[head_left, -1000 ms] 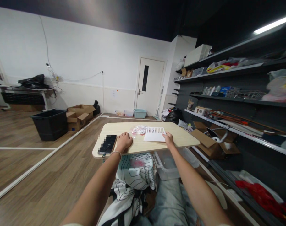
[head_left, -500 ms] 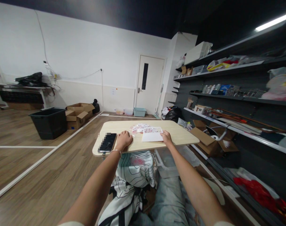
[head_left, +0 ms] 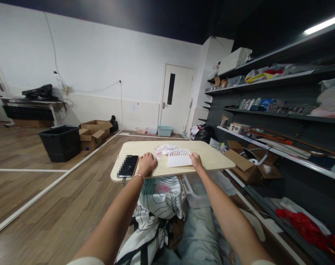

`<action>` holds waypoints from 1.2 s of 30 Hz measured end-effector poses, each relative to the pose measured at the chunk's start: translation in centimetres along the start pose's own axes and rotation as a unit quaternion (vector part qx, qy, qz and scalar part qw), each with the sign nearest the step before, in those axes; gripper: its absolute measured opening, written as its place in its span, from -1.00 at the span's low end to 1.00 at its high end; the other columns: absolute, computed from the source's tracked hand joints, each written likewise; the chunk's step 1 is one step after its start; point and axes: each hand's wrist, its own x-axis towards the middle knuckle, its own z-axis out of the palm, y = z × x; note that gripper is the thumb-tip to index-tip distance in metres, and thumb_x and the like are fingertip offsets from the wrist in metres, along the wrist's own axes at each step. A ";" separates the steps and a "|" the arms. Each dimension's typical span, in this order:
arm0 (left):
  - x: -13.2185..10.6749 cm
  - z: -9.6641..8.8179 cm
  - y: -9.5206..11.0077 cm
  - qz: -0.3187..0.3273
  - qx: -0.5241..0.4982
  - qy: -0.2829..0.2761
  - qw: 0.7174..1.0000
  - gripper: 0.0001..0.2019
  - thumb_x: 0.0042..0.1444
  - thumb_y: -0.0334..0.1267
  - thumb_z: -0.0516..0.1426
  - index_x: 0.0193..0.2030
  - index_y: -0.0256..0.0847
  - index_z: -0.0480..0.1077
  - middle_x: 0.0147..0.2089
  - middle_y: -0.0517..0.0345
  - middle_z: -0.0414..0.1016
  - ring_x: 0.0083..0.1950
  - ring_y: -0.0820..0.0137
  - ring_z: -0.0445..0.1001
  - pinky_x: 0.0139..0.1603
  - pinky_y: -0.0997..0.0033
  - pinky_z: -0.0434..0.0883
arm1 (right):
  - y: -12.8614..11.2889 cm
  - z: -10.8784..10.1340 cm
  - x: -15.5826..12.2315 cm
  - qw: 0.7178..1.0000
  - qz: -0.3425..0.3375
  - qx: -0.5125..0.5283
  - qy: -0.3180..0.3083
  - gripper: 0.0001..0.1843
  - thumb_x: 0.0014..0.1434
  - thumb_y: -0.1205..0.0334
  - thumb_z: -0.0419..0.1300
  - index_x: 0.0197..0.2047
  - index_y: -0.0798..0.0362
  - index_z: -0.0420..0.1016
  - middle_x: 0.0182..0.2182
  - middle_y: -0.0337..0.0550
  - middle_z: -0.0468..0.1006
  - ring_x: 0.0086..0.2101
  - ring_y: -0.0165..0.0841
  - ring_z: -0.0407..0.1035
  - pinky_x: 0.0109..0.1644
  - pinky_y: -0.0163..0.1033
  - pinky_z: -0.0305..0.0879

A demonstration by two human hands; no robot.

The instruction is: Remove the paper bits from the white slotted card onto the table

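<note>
My right hand (head_left: 195,161) pinches the right edge of a white card (head_left: 179,160). Small dark reddish marks run in a row along the card's upper part. My left hand (head_left: 147,163) lies palm down on the light wooden tabletop (head_left: 211,156), fingers forward and holding nothing visible. Just left of that hand is a black phone-like device (head_left: 128,165), partly blurred out. Behind the card sits a loose pile of small white and pinkish pieces (head_left: 166,149), too small to make out singly.
Below the table's front edge are a clear plastic bin (head_left: 197,191) and patterned black-and-white cloth (head_left: 159,198). An open cardboard box (head_left: 246,165) stands right of the table, beside loaded shelves (head_left: 267,110). A black bin (head_left: 59,143) stands on the floor at left.
The whole view has shifted slightly, so things appear a little further right. My right hand still holds the card, and my left hand stays on the tabletop.
</note>
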 end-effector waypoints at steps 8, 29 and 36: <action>-0.3 0.0 0.1 0.000 -0.001 0.007 1.000 -0.51 0.36 -0.10 -0.14 0.16 -0.35 0.43 0.27 -0.27 0.48 0.32 0.03 0.39 0.31 0.02 0.25 | -0.5 0.0 -0.2 1.000 -0.011 0.011 -0.024 -0.81 -0.14 0.05 0.09 -0.58 -0.03 0.24 -0.62 -0.32 0.22 -0.48 -0.36 0.10 -0.38 -0.24 0.02; -0.1 -0.1 0.1 -0.003 -0.005 0.002 1.000 -0.50 0.35 -0.07 -0.14 0.17 -0.32 0.43 0.28 -0.28 0.47 0.34 0.01 0.38 0.31 0.01 0.24 | -0.4 -0.1 -0.2 0.997 -0.003 0.033 -0.073 -0.81 -0.14 0.06 0.11 -0.58 -0.03 0.24 -0.61 -0.33 0.21 -0.49 -0.38 0.09 -0.40 -0.25 0.00; -0.2 -0.2 0.3 -0.006 0.000 0.003 1.000 -0.52 0.35 -0.11 -0.14 0.17 -0.31 0.42 0.28 -0.27 0.47 0.34 0.04 0.38 0.31 0.05 0.24 | -0.6 -0.5 -0.2 0.997 0.004 0.039 -0.066 -0.80 -0.14 0.05 0.12 -0.58 -0.02 0.25 -0.60 -0.32 0.25 -0.47 -0.38 0.13 -0.39 -0.26 0.04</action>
